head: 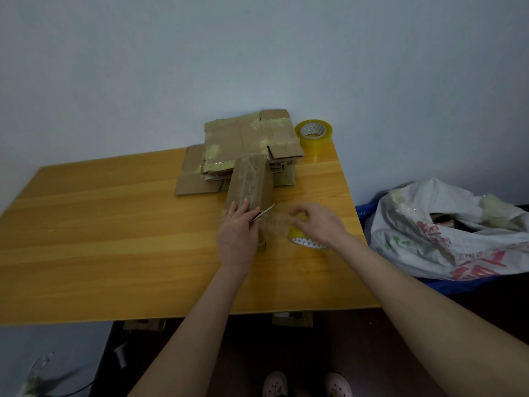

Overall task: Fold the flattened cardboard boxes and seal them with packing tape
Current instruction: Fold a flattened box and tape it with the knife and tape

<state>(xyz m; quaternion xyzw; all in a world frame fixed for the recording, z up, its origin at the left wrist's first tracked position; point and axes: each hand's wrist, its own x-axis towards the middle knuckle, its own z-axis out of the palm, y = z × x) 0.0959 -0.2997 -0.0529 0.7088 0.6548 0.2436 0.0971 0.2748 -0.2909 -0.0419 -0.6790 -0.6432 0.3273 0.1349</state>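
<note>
A folded brown cardboard box, wrapped in clear tape, lies lengthwise on the wooden table. My left hand rests on its near end and grips a thin metal blade that points right at a stretched strip of clear tape. My right hand grips a yellowish tape roll just right of the box, with the strip running from the roll to the box. Behind the box lies a stack of flattened cardboard boxes with old tape on them.
A second tape roll stands at the table's far right corner. A white printed sack full of scraps sits in a blue bin right of the table. More cardboard lies on the floor under the near edge. My feet show below.
</note>
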